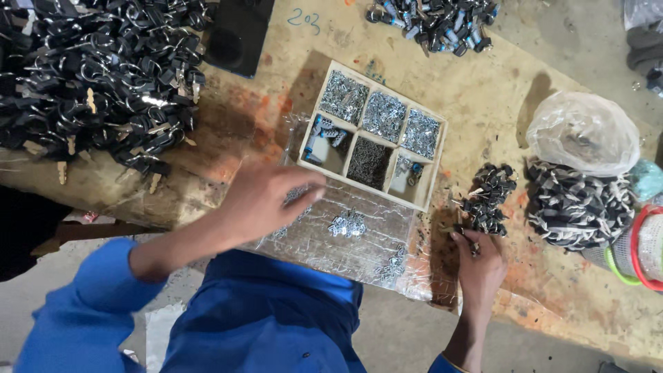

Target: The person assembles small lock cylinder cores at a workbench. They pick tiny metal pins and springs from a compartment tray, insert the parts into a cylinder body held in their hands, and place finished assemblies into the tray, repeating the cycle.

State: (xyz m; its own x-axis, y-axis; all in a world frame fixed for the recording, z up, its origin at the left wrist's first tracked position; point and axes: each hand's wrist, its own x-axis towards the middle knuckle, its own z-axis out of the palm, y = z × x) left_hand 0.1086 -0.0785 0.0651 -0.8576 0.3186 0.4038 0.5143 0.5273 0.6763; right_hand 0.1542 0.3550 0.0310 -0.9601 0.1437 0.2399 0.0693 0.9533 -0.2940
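Both hands were at work over small metal and black parts at the front edge of a worn wooden bench.

The left hand (266,197) lay palm down, fingers curled, over a clear plastic sheet (359,249) strewn with small silver clips (347,223); whether it gripped any clip could not be told. The right hand (478,266) reached with its fingertips into a small heap of black parts (489,197), pinching at the near edge of the heap; the piece held could not be made out. A wooden compartment tray (373,137) of silver fasteners and dark screws stood just behind the sheet, between the hands. A large pile of black parts (97,76) lay far left, a tied plastic bag (582,131) to the right.
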